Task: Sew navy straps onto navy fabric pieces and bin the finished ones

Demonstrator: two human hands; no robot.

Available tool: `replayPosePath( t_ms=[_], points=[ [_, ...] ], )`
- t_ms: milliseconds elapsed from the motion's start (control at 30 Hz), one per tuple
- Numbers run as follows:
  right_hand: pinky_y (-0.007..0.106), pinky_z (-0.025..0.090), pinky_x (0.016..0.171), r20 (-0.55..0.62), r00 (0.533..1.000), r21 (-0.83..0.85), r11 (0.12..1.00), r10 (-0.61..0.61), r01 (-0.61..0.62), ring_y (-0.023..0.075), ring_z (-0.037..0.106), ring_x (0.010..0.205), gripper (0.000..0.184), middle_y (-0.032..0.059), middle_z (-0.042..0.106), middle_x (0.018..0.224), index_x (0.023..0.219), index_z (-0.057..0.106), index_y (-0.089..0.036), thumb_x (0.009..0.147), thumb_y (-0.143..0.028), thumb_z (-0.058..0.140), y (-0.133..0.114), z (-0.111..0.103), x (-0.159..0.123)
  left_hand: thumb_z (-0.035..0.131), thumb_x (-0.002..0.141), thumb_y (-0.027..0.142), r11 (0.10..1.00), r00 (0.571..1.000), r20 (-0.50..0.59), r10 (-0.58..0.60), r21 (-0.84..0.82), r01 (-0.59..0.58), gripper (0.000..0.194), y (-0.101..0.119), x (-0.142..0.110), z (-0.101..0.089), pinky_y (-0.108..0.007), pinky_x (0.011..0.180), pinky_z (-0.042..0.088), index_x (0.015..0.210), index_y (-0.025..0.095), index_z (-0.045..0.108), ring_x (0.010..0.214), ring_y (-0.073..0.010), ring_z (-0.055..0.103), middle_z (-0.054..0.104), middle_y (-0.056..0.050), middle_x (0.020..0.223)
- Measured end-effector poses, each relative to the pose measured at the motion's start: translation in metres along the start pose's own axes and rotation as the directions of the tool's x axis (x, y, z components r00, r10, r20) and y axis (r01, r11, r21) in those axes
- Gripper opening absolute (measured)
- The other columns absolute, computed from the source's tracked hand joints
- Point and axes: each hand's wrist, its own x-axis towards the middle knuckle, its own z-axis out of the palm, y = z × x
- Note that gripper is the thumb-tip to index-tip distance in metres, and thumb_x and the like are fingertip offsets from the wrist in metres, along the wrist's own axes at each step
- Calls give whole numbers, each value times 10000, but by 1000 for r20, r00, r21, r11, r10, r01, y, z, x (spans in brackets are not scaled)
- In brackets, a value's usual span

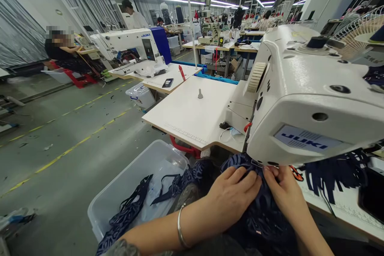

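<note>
A navy patterned garment [267, 216], which looks like a bra, lies bunched in my lap and runs up under the head of the white JUKI sewing machine [300, 120]. My left hand [235, 194], with a silver bangle on its wrist, is closed over the garment's upper edge just left of the needle area. Close by on the right, my right hand [283, 188] pinches the cloth at the front of the machine head. The fingertips of the right hand are partly hidden, and the needle and presser foot are mostly covered by the machine head.
On my left stands a clear plastic bin [102, 200] with navy garments inside. Orange-handled scissors [296, 173] and a bundle of navy straps [336, 174] lie right of my hands. A white table [186, 108] with a grey peg extends ahead. Another JUKI machine [129, 46] stands beyond.
</note>
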Motion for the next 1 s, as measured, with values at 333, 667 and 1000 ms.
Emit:
replayPosePath(
  t_ms=[333, 667, 1000],
  points=[
    [316, 416, 661, -44, 997, -229, 971, 65, -74, 220, 594, 687, 187, 30, 617, 649, 749, 486, -249, 829, -417, 478, -9, -2, 11, 315, 1024, 227, 985, 995, -17, -100, 140, 102, 408, 6, 1, 4, -346, 975, 348, 1402, 141, 440, 1174, -200, 443, 478, -53, 1375],
    [315, 371, 568, -55, 996, -287, 954, 76, -89, 233, 573, 606, 248, 41, 598, 591, 633, 460, -263, 792, -454, 458, -12, -2, 13, 349, 1012, 223, 980, 991, -46, -128, 145, 133, 399, 7, 3, 13, -354, 991, 342, 1390, 164, 460, 1202, -197, 424, 459, -41, 1396],
    [308, 403, 588, -38, 995, -178, 979, 97, -103, 201, 558, 603, 229, 5, 571, 589, 702, 497, -245, 809, -447, 505, -7, -4, 14, 326, 1018, 221, 982, 992, -34, -122, 142, 126, 413, 7, 2, 12, -353, 983, 348, 1407, 147, 439, 1204, -211, 427, 459, -53, 1402]
  ],
)
